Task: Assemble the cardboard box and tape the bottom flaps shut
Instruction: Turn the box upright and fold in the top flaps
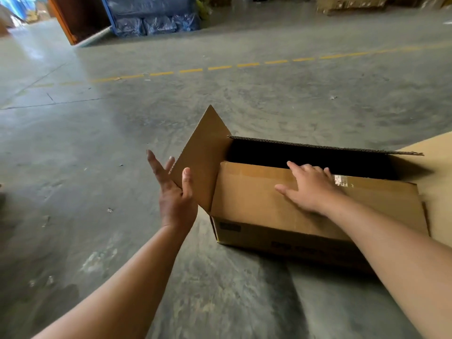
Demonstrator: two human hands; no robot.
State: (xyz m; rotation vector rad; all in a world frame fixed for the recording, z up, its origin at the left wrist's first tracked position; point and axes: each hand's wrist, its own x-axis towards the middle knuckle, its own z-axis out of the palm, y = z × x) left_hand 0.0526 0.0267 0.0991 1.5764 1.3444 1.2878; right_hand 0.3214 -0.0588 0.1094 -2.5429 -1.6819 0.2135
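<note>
A brown cardboard box (256, 214) stands on the concrete floor at centre right, its upper side open and dark inside. The near long flap is folded down over the opening, and my right hand (310, 187) lies flat on it, fingers spread. The left end flap (205, 157) stands up and tilts outward. My left hand (175, 192) is at that flap's lower edge, thumb on its inner face and fingers behind it. The far long flap (325, 146) shows edge-on along the back of the opening. No tape is in view.
A flat sheet of cardboard (437, 172) lies under or beside the box at the right edge. A dashed yellow line (220, 67) crosses the floor farther away. Blue wrapped bundles (156, 24) and an orange rack (71, 18) stand at the far left.
</note>
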